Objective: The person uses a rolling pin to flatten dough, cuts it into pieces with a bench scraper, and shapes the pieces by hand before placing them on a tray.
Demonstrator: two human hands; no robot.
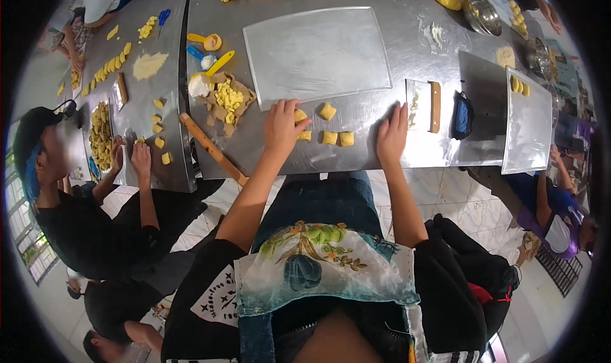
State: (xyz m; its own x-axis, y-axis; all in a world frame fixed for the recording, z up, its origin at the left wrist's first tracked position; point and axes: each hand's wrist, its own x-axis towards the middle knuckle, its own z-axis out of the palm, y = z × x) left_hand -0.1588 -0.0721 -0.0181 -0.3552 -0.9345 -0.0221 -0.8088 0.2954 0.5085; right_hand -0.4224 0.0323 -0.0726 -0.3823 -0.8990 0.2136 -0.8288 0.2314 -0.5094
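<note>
My left hand (pixel 282 127) rests at the near edge of a flat pale tray (pixel 318 54), fingers stretched forward and thumb apart. A small yellow dough piece (pixel 300 115) shows in the gap between its index finger and thumb; whether the fingers press on it I cannot tell. Another dough piece (pixel 305 135) lies just below the thumb. More squarish pieces sit between my hands: one dough piece (pixel 327 111) nearer the tray, and two side by side, a dough piece (pixel 329 138) and its neighbour (pixel 346 138). My right hand (pixel 392 134) lies flat on the metal table, holding nothing, beside a dough scraper (pixel 435 106).
A wooden rolling pin (pixel 213 148) lies at the left table edge. Near it are brown paper with yellow cubes (pixel 229 100) and measuring scoops (pixel 219 64). Rightward are a dark blue pouch (pixel 463 116), another tray (pixel 528 124) and a metal bowl (pixel 482 14). Co-workers stand on both sides.
</note>
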